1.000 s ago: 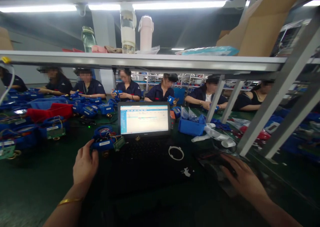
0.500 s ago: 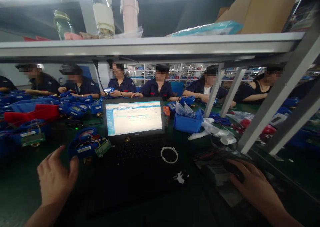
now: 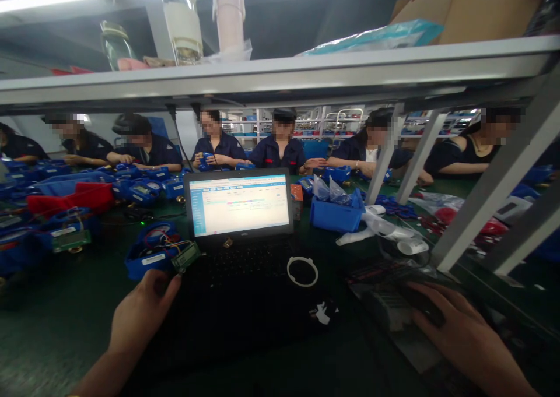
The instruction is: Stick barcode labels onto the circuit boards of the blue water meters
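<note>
Left of the laptop (image 3: 240, 204), the blue unit (image 3: 153, 258) sits open, its wired board (image 3: 186, 257) outside the casing, apparently unfinished. The left hand (image 3: 139, 311) curls its fingers there, grip unclear; right of the laptop, the right hand (image 3: 464, 327) grasps the mouse (image 3: 425, 305).

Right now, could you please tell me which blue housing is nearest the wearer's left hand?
The blue housing immediately left of the laptop, just beyond the left hand; the others sit farther left or farther back.
</note>
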`<act>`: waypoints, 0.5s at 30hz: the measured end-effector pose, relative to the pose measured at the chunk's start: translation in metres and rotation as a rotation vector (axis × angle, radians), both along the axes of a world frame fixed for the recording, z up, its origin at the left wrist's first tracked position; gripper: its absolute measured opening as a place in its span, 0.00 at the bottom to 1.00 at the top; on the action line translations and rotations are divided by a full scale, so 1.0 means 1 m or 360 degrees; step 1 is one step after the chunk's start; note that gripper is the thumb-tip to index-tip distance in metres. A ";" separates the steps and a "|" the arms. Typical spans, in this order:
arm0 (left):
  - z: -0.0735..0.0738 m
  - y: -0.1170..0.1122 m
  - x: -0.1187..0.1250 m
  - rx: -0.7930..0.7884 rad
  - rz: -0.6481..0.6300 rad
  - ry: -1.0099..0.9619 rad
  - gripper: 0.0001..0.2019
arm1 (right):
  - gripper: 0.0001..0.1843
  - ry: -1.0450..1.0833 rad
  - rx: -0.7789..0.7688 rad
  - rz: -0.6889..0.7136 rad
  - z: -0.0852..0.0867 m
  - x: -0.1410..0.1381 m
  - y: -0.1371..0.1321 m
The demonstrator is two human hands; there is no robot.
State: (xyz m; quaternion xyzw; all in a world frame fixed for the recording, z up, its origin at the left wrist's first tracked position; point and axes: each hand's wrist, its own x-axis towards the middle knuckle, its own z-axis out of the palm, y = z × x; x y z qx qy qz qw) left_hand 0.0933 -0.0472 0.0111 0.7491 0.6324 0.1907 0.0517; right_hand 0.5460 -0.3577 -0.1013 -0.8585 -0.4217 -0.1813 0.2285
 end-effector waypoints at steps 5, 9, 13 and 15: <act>-0.003 0.003 -0.002 -0.0054 -0.0041 -0.0180 0.16 | 0.27 -0.0048 0.0000 0.0086 -0.004 0.004 0.000; -0.007 0.006 -0.003 -0.0081 -0.0089 -0.0250 0.19 | 0.26 -0.0048 0.0014 0.0123 -0.006 0.006 0.001; -0.008 0.008 -0.004 -0.0111 -0.0106 -0.0281 0.20 | 0.27 -0.0027 0.0005 0.0112 -0.005 0.003 0.002; -0.010 0.009 -0.004 -0.0116 -0.0113 -0.0297 0.21 | 0.27 -0.0029 0.0041 0.0074 -0.005 0.002 0.002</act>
